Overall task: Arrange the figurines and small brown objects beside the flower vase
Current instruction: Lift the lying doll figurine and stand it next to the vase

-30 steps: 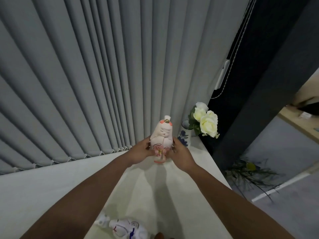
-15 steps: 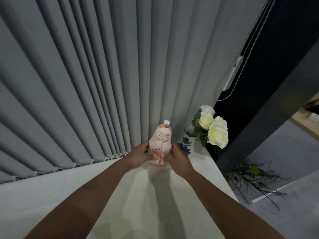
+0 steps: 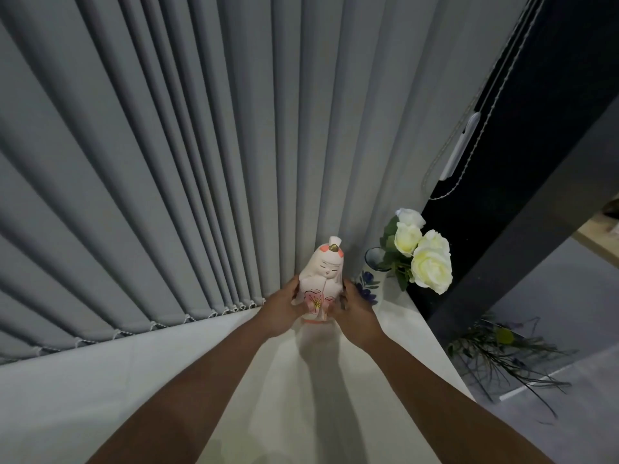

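while both hands press in from either side, a pale doll figurine (image 3: 322,279) stands upright near the far right corner of a white table (image 3: 100,390), its base seeming to rest on the surface or sit just above it; which one cannot be told. the left hand (image 3: 280,311) cups its left flank and the right hand (image 3: 355,313) its right flank, fingers curled round the painted pink flower on its front. just beside it, toward the right edge, stands a small vase (image 3: 370,279) painted with blue flowers, holding white roses (image 3: 423,254) that lean out past the table's right edge. grey vertical blinds (image 3: 167,162) hang right behind both, along the far edge.

several things could go wrong, judging from this. the right hand lies between figurine and vase, touching or nearly touching the vase, so drawing it back carelessly could knock the top-heavy vase over the right edge. the figurine looks tall and narrow-based; letting go unevenly could tip it into the blinds or the vase. no small brown objects are in view, so more of the arranging likely remains.
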The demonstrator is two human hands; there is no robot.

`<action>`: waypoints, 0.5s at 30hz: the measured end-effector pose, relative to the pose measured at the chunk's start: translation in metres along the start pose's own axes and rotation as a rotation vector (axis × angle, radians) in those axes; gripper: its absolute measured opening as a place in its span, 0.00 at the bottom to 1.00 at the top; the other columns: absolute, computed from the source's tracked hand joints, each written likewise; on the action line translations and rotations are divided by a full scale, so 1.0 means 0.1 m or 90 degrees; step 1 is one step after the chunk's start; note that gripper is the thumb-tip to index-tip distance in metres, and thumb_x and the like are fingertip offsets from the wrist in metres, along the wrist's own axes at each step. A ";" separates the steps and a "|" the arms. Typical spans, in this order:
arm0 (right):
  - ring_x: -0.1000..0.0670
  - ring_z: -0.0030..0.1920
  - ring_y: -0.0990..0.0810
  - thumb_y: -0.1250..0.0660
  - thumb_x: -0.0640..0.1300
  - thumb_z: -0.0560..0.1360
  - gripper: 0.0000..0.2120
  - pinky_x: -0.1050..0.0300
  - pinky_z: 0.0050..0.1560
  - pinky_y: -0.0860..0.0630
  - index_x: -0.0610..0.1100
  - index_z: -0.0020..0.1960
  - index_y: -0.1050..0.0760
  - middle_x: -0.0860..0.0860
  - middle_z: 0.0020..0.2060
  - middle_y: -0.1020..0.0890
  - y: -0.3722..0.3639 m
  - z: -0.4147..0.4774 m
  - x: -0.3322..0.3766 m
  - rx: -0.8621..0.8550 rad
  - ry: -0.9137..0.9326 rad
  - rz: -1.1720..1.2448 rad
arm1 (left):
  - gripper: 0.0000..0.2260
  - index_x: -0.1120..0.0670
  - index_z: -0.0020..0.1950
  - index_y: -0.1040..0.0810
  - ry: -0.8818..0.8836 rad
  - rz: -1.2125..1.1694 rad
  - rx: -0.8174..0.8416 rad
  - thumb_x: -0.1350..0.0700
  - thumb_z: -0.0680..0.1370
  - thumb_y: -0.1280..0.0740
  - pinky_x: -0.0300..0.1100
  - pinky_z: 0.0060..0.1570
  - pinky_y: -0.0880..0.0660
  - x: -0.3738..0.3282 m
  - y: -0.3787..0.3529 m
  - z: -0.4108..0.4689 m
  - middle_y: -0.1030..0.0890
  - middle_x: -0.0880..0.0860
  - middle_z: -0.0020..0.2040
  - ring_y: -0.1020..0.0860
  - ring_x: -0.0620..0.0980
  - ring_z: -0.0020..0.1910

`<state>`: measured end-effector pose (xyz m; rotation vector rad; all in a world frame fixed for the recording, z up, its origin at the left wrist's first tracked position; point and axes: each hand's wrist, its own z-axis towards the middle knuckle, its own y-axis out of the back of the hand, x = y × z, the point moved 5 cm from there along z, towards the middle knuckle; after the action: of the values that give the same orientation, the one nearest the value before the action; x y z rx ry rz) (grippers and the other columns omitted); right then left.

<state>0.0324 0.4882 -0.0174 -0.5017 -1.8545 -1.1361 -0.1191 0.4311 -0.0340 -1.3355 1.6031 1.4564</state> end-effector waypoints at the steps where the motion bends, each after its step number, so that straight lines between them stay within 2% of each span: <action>1: 0.47 0.57 0.21 0.34 0.43 0.77 0.24 0.47 0.60 0.24 0.51 0.70 0.37 0.49 0.59 0.22 -0.01 0.00 0.00 0.000 -0.003 -0.004 | 0.31 0.42 0.73 0.41 -0.006 0.011 -0.015 0.55 0.74 0.30 0.54 0.68 0.32 0.01 -0.01 -0.01 0.27 0.48 0.68 0.30 0.49 0.68; 4: 0.47 0.57 0.21 0.35 0.44 0.77 0.24 0.45 0.59 0.23 0.52 0.70 0.37 0.48 0.59 0.21 -0.03 0.03 0.00 -0.003 -0.001 -0.010 | 0.30 0.43 0.73 0.40 -0.016 0.037 -0.063 0.55 0.74 0.31 0.53 0.66 0.29 -0.02 -0.01 -0.03 0.25 0.49 0.67 0.28 0.51 0.66; 8: 0.46 0.57 0.21 0.36 0.43 0.77 0.23 0.48 0.58 0.23 0.50 0.70 0.37 0.47 0.59 0.21 -0.04 0.04 0.06 -0.010 -0.001 -0.039 | 0.27 0.46 0.72 0.37 -0.005 0.083 -0.117 0.55 0.76 0.32 0.46 0.62 0.29 -0.05 0.01 -0.06 0.24 0.51 0.66 0.27 0.52 0.65; 12: 0.45 0.62 0.24 0.38 0.40 0.78 0.22 0.55 0.59 0.28 0.46 0.71 0.36 0.46 0.62 0.23 -0.05 0.01 0.11 0.002 -0.002 -0.061 | 0.26 0.48 0.73 0.38 0.016 0.131 -0.153 0.55 0.77 0.34 0.49 0.63 0.29 -0.08 0.07 -0.10 0.25 0.53 0.67 0.27 0.56 0.66; 15: 0.46 0.64 0.25 0.36 0.41 0.78 0.21 0.54 0.65 0.30 0.46 0.70 0.34 0.47 0.64 0.24 -0.06 -0.04 0.15 -0.008 0.013 -0.075 | 0.24 0.49 0.71 0.36 -0.003 0.154 -0.178 0.58 0.76 0.35 0.49 0.64 0.30 -0.13 0.10 -0.18 0.26 0.53 0.68 0.28 0.56 0.66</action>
<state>0.0222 0.4807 -0.0071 -0.3908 -1.8808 -1.2265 -0.1206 0.4169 -0.0148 -1.3176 1.6494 1.8849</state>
